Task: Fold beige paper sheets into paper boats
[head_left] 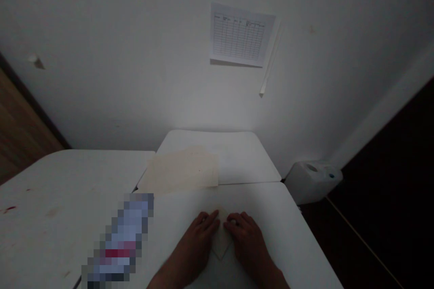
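Observation:
A small pale piece of paper [221,247], folded to a diamond-like shape with one corner toward me, lies on the white table [278,230]. My left hand [203,230] holds its left edge, fingers bent and fingertips near the top corner. On the opposite edge, my right hand [244,231] grips the paper with curled fingers and the thumb close in. Both hands rest low over the tabletop, and they cover the paper's side edges. The dim light hides how the thumbs sit.
A large beige sheet [183,170] lies across the tables' joint beyond my left hand. A blurred-out, pixelated object [124,237] is at left. A white container [313,181] stands beside the table at right. A printed chart [239,36] hangs on the wall behind.

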`<action>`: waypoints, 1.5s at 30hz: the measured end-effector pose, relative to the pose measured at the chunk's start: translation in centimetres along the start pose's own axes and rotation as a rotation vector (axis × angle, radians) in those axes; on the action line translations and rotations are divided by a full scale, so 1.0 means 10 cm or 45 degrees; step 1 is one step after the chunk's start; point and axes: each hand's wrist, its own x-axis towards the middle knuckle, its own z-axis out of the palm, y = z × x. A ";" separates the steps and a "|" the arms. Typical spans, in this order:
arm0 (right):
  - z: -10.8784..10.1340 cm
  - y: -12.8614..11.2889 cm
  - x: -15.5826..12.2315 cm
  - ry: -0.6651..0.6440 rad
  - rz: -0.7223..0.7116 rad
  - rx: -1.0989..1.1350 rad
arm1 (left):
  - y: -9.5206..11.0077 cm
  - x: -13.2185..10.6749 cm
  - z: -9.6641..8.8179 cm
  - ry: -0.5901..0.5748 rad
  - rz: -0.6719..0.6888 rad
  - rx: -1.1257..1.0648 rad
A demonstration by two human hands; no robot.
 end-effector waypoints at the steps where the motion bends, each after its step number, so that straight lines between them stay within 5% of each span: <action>1: 0.00 0.00 -0.02 0.002 0.005 -0.001 | 0.02 0.02 -0.02 0.022 -0.013 -0.006; 7: -0.09 -0.01 -0.09 0.056 0.106 0.005 | 0.06 0.13 -0.02 0.211 -0.091 -0.008; 21: -0.04 -0.16 0.19 0.041 0.349 -0.067 | 0.05 0.11 0.05 0.250 -0.144 -0.039; 28: -0.09 0.02 0.29 0.004 0.477 0.321 | 0.06 0.11 0.05 0.265 -0.193 -0.099; 34: -0.19 0.13 0.32 -0.157 0.426 0.470 | -0.02 0.09 0.00 0.251 -0.227 -0.210; 45: -0.20 0.15 0.19 -0.068 0.246 0.529 | -0.17 0.03 -0.24 0.066 -0.366 -0.468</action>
